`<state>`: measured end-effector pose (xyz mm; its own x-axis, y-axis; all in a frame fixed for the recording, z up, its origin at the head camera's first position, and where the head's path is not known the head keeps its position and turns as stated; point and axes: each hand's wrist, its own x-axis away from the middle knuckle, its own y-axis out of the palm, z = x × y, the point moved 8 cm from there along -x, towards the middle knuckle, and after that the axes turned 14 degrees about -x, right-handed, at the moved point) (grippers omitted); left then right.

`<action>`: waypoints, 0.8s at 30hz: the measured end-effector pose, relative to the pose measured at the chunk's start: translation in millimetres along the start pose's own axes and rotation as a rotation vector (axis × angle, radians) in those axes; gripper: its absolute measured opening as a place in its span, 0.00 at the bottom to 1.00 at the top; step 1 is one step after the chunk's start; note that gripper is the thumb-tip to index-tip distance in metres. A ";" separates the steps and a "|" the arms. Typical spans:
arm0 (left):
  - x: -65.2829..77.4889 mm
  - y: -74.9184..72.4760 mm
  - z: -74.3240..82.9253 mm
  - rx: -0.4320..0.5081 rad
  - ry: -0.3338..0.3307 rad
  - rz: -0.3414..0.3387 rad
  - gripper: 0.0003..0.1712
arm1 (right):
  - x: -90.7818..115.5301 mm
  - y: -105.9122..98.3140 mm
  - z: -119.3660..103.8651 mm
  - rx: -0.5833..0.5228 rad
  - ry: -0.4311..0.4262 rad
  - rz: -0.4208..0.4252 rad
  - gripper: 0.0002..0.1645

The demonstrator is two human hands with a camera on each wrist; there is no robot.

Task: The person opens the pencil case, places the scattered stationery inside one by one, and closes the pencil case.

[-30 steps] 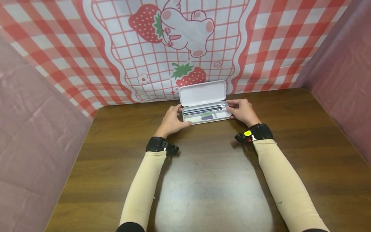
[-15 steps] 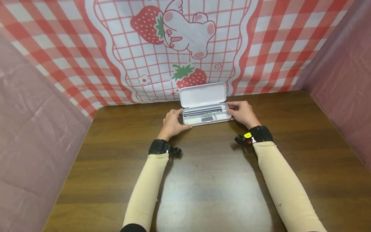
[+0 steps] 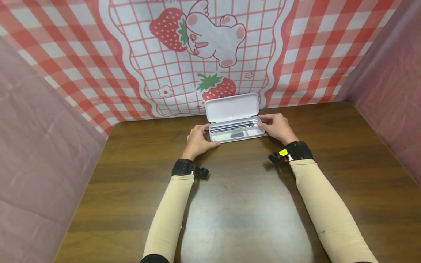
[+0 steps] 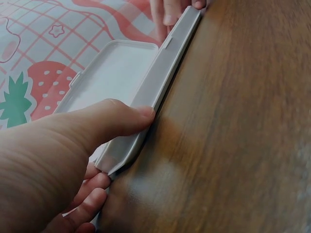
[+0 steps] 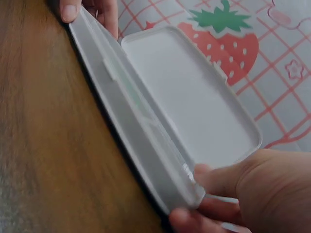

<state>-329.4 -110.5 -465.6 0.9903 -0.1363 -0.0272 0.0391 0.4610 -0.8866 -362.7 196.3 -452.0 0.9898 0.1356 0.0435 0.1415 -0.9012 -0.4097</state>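
Note:
A white pencil case (image 3: 232, 108) stands at the back of the table with its lid raised toward the patterned cloth. Several dark pencils (image 3: 230, 126) lie along its rear compartment. A purple and green eraser-like block (image 3: 237, 134) sits in the front part, beside a pale piece at the left. My left hand (image 3: 197, 141) grips the case's left end, its thumb along the front wall, as the left wrist view shows. At the right end my right hand (image 3: 278, 128) holds the case between thumb and fingers; in the right wrist view its thumb lies at the rim.
Behind the case hangs a red-and-white checked cloth (image 3: 306, 54) with strawberry prints, close to the raised lid. Pink fabric walls (image 3: 42, 157) flank the brown wooden table (image 3: 243, 204). Wrist-worn cameras (image 3: 203, 172) stick out from both arms.
The whole view has shifted slightly, case and hands together. The left wrist has swung a little to the right. Both hands stay at the ends of the open case.

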 end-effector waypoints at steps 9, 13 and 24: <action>-0.2 0.6 -1.4 0.019 0.000 -0.004 0.53 | -1.2 0.6 -72.6 0.293 -0.257 0.066 0.35; -1.0 0.7 -3.5 0.009 -0.006 -0.003 0.53 | -7.8 13.5 -103.6 0.423 -0.359 0.018 0.37; -1.9 1.8 -5.7 0.014 0.013 -0.007 0.53 | -22.8 42.5 -99.4 0.522 -0.303 -0.058 0.40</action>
<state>-332.0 -114.4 -469.8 0.9881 -0.1512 -0.0276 0.0477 0.4725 -0.8800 -377.6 113.9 -379.8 0.9213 0.3585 -0.1506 0.0927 -0.5785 -0.8104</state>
